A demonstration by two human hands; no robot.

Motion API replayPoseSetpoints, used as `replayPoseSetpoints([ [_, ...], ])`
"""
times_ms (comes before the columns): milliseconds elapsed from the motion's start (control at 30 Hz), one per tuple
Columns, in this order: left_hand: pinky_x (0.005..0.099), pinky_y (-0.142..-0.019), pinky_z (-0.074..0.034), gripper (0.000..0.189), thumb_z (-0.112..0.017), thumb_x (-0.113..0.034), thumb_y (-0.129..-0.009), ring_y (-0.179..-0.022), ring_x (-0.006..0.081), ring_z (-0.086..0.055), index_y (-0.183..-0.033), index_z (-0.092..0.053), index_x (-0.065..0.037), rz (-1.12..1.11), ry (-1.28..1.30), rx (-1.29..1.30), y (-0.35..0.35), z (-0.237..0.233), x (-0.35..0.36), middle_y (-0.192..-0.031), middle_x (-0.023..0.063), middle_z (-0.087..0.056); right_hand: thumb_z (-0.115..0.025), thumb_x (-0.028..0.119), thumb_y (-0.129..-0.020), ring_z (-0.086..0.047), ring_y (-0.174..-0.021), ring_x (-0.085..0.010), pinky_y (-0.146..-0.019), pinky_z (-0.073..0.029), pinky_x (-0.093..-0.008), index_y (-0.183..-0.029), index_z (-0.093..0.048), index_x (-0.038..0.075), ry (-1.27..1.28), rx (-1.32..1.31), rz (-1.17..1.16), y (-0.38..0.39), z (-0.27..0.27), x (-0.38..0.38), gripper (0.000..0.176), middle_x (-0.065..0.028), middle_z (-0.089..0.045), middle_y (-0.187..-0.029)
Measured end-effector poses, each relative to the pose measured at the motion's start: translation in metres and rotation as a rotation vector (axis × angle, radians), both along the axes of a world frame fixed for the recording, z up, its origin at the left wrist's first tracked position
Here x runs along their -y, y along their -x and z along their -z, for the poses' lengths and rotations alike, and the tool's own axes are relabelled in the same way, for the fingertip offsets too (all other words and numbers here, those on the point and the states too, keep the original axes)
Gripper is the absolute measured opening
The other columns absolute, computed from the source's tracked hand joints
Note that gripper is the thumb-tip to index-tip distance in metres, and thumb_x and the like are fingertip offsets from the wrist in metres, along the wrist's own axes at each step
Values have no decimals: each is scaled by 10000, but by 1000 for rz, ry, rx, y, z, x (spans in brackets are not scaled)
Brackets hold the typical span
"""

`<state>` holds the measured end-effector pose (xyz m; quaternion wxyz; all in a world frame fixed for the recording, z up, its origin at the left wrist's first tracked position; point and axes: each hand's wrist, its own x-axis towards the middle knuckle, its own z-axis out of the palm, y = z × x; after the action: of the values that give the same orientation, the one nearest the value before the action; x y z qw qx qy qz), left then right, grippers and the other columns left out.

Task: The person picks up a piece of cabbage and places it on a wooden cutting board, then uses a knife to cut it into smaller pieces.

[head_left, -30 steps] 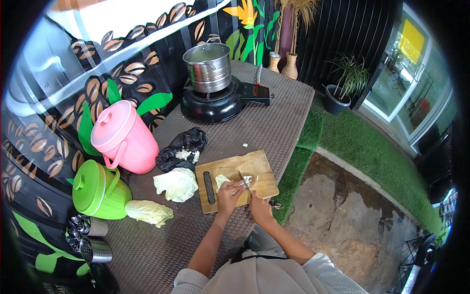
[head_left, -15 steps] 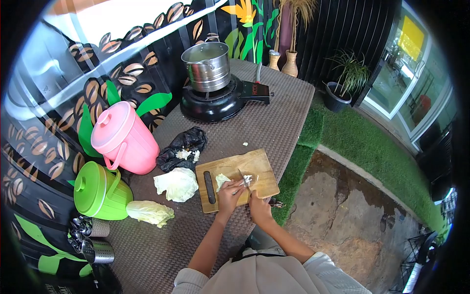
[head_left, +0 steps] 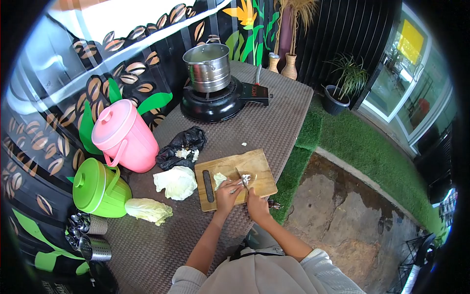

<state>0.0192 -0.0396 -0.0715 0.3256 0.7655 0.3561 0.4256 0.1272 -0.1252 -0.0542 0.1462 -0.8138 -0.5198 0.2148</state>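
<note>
A wooden cutting board with a dark handle slot lies near the table's edge. My right hand is closed around a knife, its blade pointing away from me over the board. Left of the blade, my left hand has its fingers closed on a small white vegetable piece, mostly hidden under the fingertips. Finely cut white bits lie beside the blade. A pale cabbage leaf piece rests on the board by my left fingers. Left of the board sits a cabbage.
A napa cabbage lies by a green lidded jug and a pink one. A black plastic bag holds white scraps. Further back, a metal pot stands on a black stove. Cutlery holders are at left.
The view has shifted slightly. Both hands stay at nearly the same place on the board, the knife still beside the cut bits.
</note>
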Motion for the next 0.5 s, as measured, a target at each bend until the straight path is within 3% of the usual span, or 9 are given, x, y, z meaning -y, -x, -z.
replayPoseSetpoints([
  [133,415,-1016,-387,184,-687,-128,-771,-957,264,-610,-891,-697,12,33,-130,-112,10,0,11,-1021,123,-669,-423,259,-937,-589,-757,-479,-637,-450,-553,-1017,-401,-6,-125,-140,-122,-27,4,-3,278,-307,-598,-793],
  [300,432,-1026,-379,232,-635,-118,-811,-971,296,-605,-983,-654,37,24,-260,-179,14,2,18,-1072,164,-641,-431,254,-936,-587,-715,-482,-619,-450,-563,-989,-422,-6,-210,-143,-75,-32,0,8,266,-306,-594,-755],
  [500,424,-845,-459,163,-582,-58,-836,-893,351,-604,-954,-648,32,-15,-154,-118,-7,-32,9,-963,200,-638,-450,249,-930,-596,-676,-471,-605,-472,-554,-971,-442,4,-238,-92,-25,-21,-6,15,248,-289,-599,-716],
])
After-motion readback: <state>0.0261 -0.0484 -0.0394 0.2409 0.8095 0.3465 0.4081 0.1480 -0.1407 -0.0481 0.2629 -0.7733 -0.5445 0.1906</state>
